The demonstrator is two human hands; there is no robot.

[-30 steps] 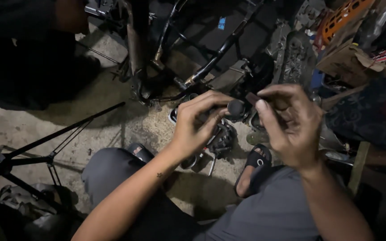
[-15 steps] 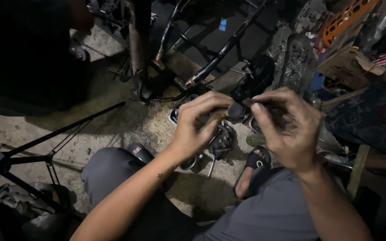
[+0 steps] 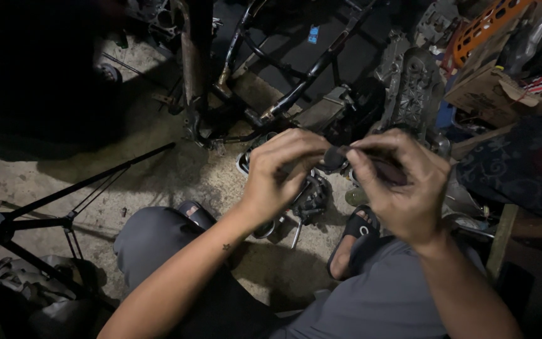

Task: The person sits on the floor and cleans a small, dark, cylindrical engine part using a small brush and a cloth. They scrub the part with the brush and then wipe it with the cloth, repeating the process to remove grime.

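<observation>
The person sits low over a bare concrete floor [image 3: 158, 182], knees apart in grey trousers [image 3: 371, 301], feet in black sandals. Both hands are raised together above the knees.

Left hand [image 3: 277, 179]: fingers curled, tips pressed together onto a small dark round metal part [image 3: 334, 157]. Thumb sits under it, index finger arches over it.

Right hand [image 3: 403, 188]: fingers bent and closed in a pinch on the other side of the same part, thumb and forefinger meeting at it. A dark, narrow piece runs back from the part into this palm; its shape cannot be made out in the dim light.

The part is off the floor, held between the two hands, directly above a dark ribbed metal engine component [image 3: 312, 194] that rests on the floor between the feet. Two bright metal studs stick out from under that component towards the person.

Beyond the hands, a black tubular motorcycle frame [image 3: 296, 94] lies on the floor. A grey cast engine cover [image 3: 415, 91] leans upright just beside it. At the far right corner of the floor stand a brown cardboard box [image 3: 503, 88] and an orange plastic crate [image 3: 490, 22]. At the left edge, a black tripod leg [image 3: 89, 185] crosses the floor.
</observation>
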